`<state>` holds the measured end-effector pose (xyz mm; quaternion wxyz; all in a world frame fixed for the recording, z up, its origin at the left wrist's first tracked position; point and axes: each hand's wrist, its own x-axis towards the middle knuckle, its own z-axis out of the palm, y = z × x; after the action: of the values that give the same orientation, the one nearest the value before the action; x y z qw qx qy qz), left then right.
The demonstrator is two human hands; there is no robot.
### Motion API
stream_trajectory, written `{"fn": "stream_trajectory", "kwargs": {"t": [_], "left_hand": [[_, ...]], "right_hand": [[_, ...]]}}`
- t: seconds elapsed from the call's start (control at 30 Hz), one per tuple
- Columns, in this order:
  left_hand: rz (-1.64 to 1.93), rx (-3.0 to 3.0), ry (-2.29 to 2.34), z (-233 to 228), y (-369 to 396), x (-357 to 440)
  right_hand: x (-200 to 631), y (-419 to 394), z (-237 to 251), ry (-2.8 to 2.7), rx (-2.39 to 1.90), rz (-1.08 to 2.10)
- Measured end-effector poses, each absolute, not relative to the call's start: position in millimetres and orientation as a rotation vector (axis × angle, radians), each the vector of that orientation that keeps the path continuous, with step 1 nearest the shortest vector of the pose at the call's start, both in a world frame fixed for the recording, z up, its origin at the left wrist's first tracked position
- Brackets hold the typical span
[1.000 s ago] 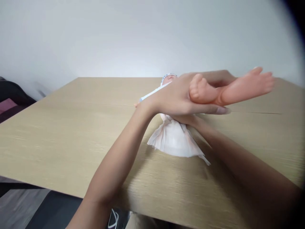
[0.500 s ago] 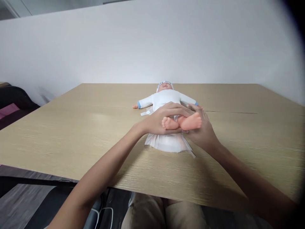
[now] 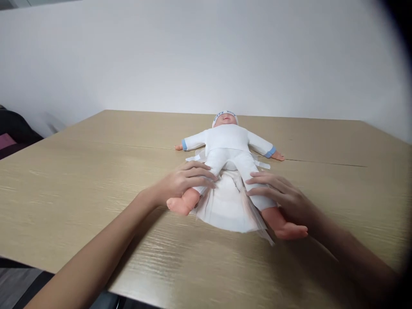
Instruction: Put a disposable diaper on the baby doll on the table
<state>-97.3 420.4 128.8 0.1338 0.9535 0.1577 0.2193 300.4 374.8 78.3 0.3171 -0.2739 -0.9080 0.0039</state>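
A baby doll (image 3: 227, 137) lies on its back, head away from me, in a white suit with blue cuffs and a white printed hat. Its arms are spread and its legs parted. Under its hips and between its legs lies an unfolded white diaper (image 3: 227, 210), with tabs showing at both sides of the waist. My left hand (image 3: 185, 182) rests over the doll's leg on the left, fingers stretched across it, thumb hidden. Across the other leg lie the extended fingers of my right hand (image 3: 280, 193). Both hands are open.
The doll lies on a wide wooden table (image 3: 80, 180) with a seam running across it. Behind stands a plain pale wall (image 3: 193, 56). A dark chair (image 3: 16, 131) with something pink on it is at the far left.
The doll's feet, held together and raised by both hands before, are now lowered and apart. My hands have moved away from each other, one onto each leg. More of the diaper shows.
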Motion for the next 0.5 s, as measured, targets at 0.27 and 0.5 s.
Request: {"fn": "stream_trajectory", "kwargs": {"t": [0.27,0.5], "left_hand": [[0.467,2.893,0.516,143,411,-97],[0.364,2.865,0.600,141,403,-95]], "right_hand": [[302,368,84,-2.509,-0.788,-0.003],[302,363,89,-2.504,-0.816,0.060]]}}
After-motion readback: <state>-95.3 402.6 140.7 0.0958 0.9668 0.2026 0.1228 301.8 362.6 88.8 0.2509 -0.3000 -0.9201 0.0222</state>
